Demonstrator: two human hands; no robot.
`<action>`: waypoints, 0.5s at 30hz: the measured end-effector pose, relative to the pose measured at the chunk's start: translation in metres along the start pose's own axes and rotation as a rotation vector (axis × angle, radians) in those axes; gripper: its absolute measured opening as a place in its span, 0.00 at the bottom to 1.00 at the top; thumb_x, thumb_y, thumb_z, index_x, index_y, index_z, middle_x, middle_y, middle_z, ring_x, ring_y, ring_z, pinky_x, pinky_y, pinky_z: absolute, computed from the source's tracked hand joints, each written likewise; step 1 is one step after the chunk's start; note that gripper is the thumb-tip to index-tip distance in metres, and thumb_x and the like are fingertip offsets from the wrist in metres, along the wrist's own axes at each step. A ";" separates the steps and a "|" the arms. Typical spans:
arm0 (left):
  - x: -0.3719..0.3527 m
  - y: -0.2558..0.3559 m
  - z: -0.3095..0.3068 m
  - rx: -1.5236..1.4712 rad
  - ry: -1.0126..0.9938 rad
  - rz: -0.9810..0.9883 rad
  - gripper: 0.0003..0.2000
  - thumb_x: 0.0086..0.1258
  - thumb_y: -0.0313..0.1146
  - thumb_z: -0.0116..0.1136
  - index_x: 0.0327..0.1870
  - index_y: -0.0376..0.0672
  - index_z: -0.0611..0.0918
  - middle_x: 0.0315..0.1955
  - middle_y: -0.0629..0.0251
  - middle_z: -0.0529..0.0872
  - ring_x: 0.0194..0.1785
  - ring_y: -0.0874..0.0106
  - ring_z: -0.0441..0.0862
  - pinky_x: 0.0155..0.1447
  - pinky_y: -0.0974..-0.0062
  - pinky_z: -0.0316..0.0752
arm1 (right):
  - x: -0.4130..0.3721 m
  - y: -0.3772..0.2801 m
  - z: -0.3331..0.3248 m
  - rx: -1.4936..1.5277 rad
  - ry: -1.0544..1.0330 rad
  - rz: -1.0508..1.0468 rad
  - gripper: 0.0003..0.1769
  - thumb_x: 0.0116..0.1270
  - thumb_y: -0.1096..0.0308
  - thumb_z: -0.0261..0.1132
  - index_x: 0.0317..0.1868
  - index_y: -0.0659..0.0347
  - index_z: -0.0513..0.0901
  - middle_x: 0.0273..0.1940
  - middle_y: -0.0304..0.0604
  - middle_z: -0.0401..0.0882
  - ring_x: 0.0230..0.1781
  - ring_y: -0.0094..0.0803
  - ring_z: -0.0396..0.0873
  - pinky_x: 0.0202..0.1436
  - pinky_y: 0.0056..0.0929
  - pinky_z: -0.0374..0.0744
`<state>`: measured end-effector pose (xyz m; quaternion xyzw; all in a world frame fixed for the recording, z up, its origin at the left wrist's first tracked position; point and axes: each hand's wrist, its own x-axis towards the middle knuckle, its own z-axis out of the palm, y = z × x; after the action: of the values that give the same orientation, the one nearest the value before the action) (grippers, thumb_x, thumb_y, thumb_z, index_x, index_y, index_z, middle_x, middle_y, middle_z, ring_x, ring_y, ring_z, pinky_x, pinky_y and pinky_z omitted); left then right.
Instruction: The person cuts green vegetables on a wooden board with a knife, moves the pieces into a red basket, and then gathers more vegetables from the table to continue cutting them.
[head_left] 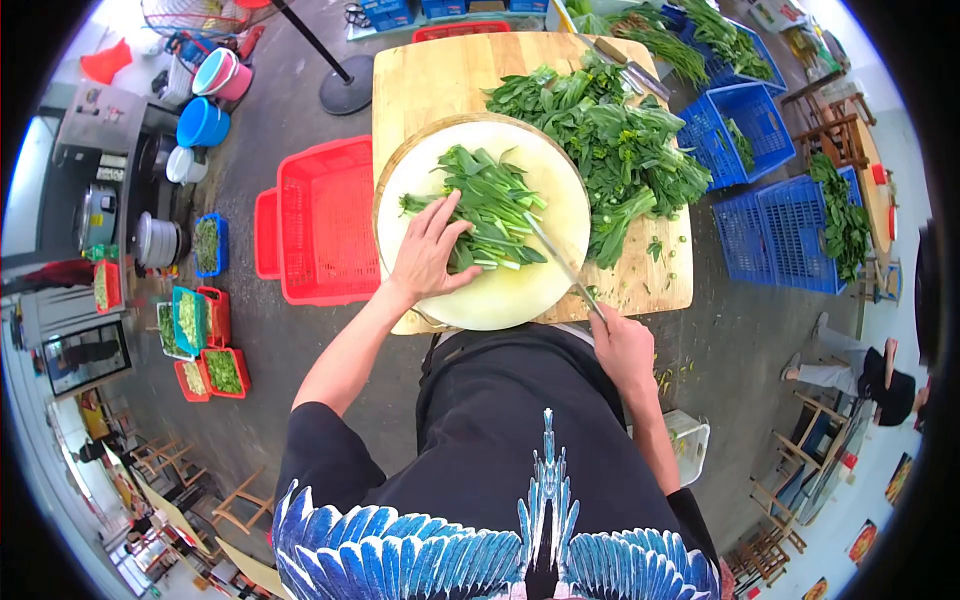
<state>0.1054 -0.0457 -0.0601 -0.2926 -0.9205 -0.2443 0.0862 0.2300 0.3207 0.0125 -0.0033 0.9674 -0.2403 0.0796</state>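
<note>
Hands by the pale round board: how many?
2: the left hand on the green leafy vegetables, the right hand holding a silver knife at the edge of the pale round board.

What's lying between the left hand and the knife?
Leafy green stalks on the round board lie between left hand and knife, in the head view.

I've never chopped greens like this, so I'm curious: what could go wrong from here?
The left hand presses the cut greens with fingers spread, not curled, so the knife in the right hand might nick a fingertip. The round chopping board reaches past the wooden table's left edge, so pieces could drop off.
</note>
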 end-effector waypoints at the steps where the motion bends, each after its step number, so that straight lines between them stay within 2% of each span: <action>1: -0.003 -0.001 0.000 0.017 -0.023 0.006 0.37 0.65 0.57 0.78 0.69 0.44 0.78 0.88 0.49 0.64 0.83 0.42 0.66 0.86 0.42 0.62 | 0.002 -0.006 0.003 -0.041 0.028 -0.045 0.12 0.83 0.59 0.67 0.57 0.55 0.91 0.32 0.54 0.91 0.32 0.57 0.90 0.36 0.55 0.85; 3: -0.010 -0.005 0.002 0.049 -0.068 0.014 0.38 0.64 0.58 0.79 0.68 0.44 0.78 0.89 0.49 0.64 0.85 0.42 0.65 0.85 0.40 0.63 | 0.000 -0.017 0.001 -0.088 -0.023 -0.087 0.13 0.82 0.60 0.67 0.59 0.54 0.90 0.34 0.51 0.92 0.31 0.55 0.90 0.37 0.52 0.86; 4: -0.011 -0.004 0.001 0.027 -0.062 0.009 0.39 0.60 0.54 0.83 0.68 0.46 0.76 0.87 0.50 0.67 0.85 0.45 0.65 0.85 0.37 0.59 | -0.003 -0.020 0.001 -0.098 -0.050 -0.096 0.13 0.82 0.60 0.68 0.59 0.54 0.90 0.35 0.51 0.92 0.31 0.54 0.91 0.36 0.52 0.87; 7: -0.027 -0.007 0.009 0.071 -0.024 -0.031 0.40 0.58 0.54 0.84 0.69 0.48 0.76 0.83 0.53 0.72 0.85 0.51 0.67 0.86 0.40 0.53 | -0.012 -0.020 0.000 -0.120 -0.075 -0.100 0.14 0.81 0.60 0.69 0.60 0.53 0.90 0.35 0.51 0.93 0.32 0.54 0.91 0.37 0.51 0.87; 8: -0.031 -0.007 0.010 0.084 -0.024 -0.044 0.44 0.56 0.55 0.85 0.73 0.50 0.76 0.80 0.56 0.76 0.84 0.55 0.68 0.87 0.43 0.49 | -0.015 -0.018 0.000 -0.123 -0.073 -0.101 0.14 0.80 0.60 0.69 0.61 0.53 0.90 0.35 0.50 0.93 0.32 0.54 0.91 0.37 0.51 0.87; 11: -0.030 -0.014 0.010 0.155 -0.068 -0.018 0.51 0.57 0.60 0.83 0.82 0.50 0.73 0.81 0.57 0.74 0.84 0.57 0.68 0.87 0.42 0.48 | -0.020 -0.013 0.004 0.000 -0.011 -0.077 0.15 0.80 0.61 0.70 0.62 0.52 0.91 0.36 0.50 0.93 0.33 0.54 0.91 0.38 0.50 0.87; 14: 0.006 -0.001 -0.009 0.194 -0.209 -0.029 0.57 0.59 0.66 0.79 0.88 0.50 0.68 0.85 0.57 0.69 0.86 0.55 0.65 0.89 0.42 0.48 | -0.023 -0.012 0.004 0.065 0.032 0.013 0.14 0.80 0.61 0.71 0.61 0.53 0.93 0.37 0.53 0.93 0.35 0.56 0.91 0.39 0.49 0.87; 15: 0.018 -0.001 -0.009 0.166 -0.231 0.033 0.57 0.59 0.68 0.78 0.88 0.50 0.68 0.86 0.56 0.67 0.87 0.54 0.64 0.90 0.42 0.47 | -0.022 -0.011 0.004 0.081 0.025 0.056 0.14 0.80 0.61 0.71 0.60 0.54 0.93 0.37 0.54 0.93 0.35 0.56 0.91 0.39 0.48 0.87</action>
<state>0.0907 -0.0420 -0.0476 -0.3257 -0.9364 -0.1306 0.0075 0.2519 0.3096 0.0176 0.0302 0.9576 -0.2768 0.0741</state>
